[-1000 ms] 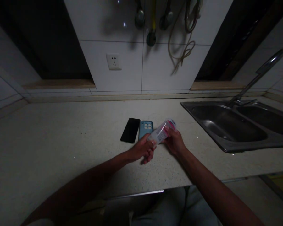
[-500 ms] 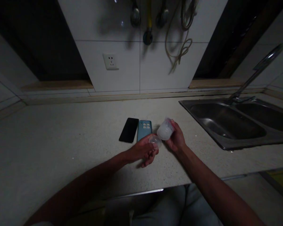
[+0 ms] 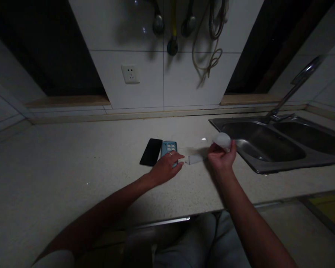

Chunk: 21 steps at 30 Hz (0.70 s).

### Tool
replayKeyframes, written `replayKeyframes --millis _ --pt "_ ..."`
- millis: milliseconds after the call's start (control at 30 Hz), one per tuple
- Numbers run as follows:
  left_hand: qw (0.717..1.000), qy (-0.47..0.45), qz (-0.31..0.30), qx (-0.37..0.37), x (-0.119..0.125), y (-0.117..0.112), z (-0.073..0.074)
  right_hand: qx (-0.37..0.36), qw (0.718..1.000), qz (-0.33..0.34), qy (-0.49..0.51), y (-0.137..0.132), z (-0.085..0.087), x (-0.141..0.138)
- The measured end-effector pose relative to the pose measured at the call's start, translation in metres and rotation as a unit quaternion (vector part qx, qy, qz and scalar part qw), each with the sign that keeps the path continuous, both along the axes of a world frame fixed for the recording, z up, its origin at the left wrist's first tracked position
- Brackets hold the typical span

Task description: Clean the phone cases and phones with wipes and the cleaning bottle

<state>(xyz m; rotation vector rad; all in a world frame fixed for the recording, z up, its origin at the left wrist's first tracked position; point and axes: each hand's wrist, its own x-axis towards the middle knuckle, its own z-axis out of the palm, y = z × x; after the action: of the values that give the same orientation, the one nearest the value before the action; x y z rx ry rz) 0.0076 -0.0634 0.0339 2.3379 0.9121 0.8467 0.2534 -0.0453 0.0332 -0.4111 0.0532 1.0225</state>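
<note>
My right hand [image 3: 222, 158], raised over the counter, has its fingers closed round a translucent whitish cup-like container [image 3: 222, 140], which is tilted. What is inside cannot be made out. My left hand [image 3: 165, 165] reaches across the teal phone case [image 3: 165, 148] and covers its lower part. Its thumb and index finger are apart, with their tips close to a pale, see-through strip [image 3: 197, 159]. That strip extends toward my right hand; whether it touches either hand is unclear. A black phone [image 3: 151, 152] lies left of the case.
A steel double sink [image 3: 257, 149] with a tap [image 3: 298, 83] is set into the counter [image 3: 72, 160] on the right. On the wall behind are a socket [image 3: 130, 74], pipe fittings [image 3: 172, 46] and a hanging cord [image 3: 208, 69].
My right hand has moved right toward the sink with the container. My left hand has turned palm down over the phone case, and the clear round piece it held is no longer in it.
</note>
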Motion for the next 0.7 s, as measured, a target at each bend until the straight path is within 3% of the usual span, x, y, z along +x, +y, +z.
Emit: replayKeyframes --millis 167,300,467,567,633,700 --pt "0.962 0.219 0.105 0.127 0.035 0.009 0.003 -0.002 1.000 -0.004 -0.012 0.004 -0.009 0.006" --pt "0.945 0.275 0.128 0.120 0.062 0.024 0.001 0.002 0.999 0.035 -0.035 0.006 -0.014 0.006" --pt "0.958 0.248 0.091 0.113 0.074 0.035 -0.002 0.016 0.998 0.055 -0.039 0.007 -0.016 0.008" --pt "0.981 0.160 0.064 0.095 0.071 0.037 -0.001 0.006 0.999 0.043 -0.032 0.006 -0.015 0.008" --pt "0.996 0.064 0.049 0.047 0.065 0.037 0.002 -0.003 0.999 0.034 -0.039 0.005 -0.013 0.007" --pt "0.997 -0.040 0.040 -0.052 0.057 0.037 0.005 -0.007 0.998 0.035 -0.052 0.006 -0.013 0.007"
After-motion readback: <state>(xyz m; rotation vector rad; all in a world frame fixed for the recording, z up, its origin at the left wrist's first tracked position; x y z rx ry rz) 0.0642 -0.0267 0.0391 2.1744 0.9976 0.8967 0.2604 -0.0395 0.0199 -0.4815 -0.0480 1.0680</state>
